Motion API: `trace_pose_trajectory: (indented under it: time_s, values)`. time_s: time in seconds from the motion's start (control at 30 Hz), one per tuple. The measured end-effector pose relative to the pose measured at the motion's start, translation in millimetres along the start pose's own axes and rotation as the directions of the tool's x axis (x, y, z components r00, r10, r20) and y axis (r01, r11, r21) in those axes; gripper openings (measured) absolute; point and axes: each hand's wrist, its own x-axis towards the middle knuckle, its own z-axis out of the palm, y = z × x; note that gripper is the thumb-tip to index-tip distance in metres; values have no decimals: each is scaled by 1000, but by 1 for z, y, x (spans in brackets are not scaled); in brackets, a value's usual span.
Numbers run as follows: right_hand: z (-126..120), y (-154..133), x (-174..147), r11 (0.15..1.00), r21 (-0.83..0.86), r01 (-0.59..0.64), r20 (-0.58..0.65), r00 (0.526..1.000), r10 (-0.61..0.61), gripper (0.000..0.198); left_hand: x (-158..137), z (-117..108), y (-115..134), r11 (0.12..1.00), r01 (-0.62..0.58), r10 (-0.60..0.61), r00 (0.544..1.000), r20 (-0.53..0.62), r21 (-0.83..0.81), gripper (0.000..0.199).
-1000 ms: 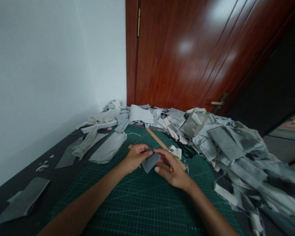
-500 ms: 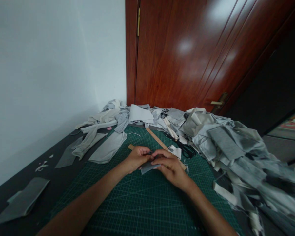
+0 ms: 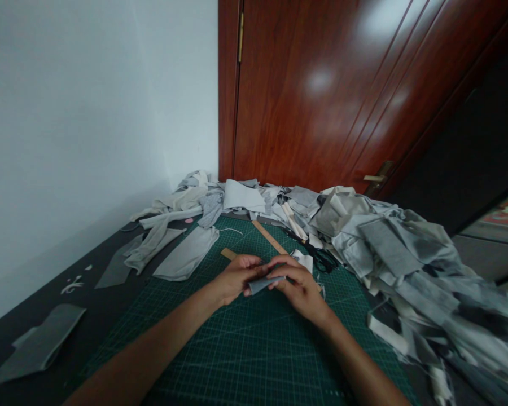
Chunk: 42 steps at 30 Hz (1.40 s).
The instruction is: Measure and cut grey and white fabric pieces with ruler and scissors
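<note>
A small grey fabric piece (image 3: 262, 285) is held between both hands above the green cutting mat (image 3: 245, 349). My left hand (image 3: 238, 277) pinches its left side, thumb and fingers closed on it. On the other side my right hand (image 3: 297, 285) grips the same piece with bent fingers. Part of the fabric is hidden behind the fingers. Just beyond the hands lies a wooden ruler (image 3: 268, 235), running away from me, and the end of another wooden strip (image 3: 227, 254) shows by my left fingers.
Black scissors (image 3: 322, 258) lie right of the ruler, near a white scrap (image 3: 303, 260). A big heap of grey and cream fabric (image 3: 389, 248) covers the right side. At left are a pale cloth piece (image 3: 186, 254) and a folded grey cloth (image 3: 42, 341). A wooden door (image 3: 305, 113) stands behind.
The fabric piece has turned in my hands and moved slightly right, its right end now lifted. My fingers have shifted their hold on it.
</note>
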Motion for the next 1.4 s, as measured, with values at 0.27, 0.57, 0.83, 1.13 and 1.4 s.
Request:
trace_pose_trajectory:
  time_s: [0.27,0.57,0.83,1.13,1.4]
  values:
    - [-1,0,1,999,-14,-37,108,993,38,20,0,-1,2,999,-3,7,997,-79,50,50]
    - [9,17,-3,973,-14,-229,-80,971,227,18,-1,9,1,966,-150,199,950,-239,211,26]
    - [3,16,-2,964,-46,-260,-61,964,258,12,1,-1,6,938,-216,262,954,-146,270,20]
    - [14,19,0,963,26,-266,-219,939,266,13,-1,7,-6,848,-343,443,877,-185,405,19]
    - [14,17,0,974,68,-217,-247,942,227,11,-2,5,1,812,-466,524,847,-90,351,14]
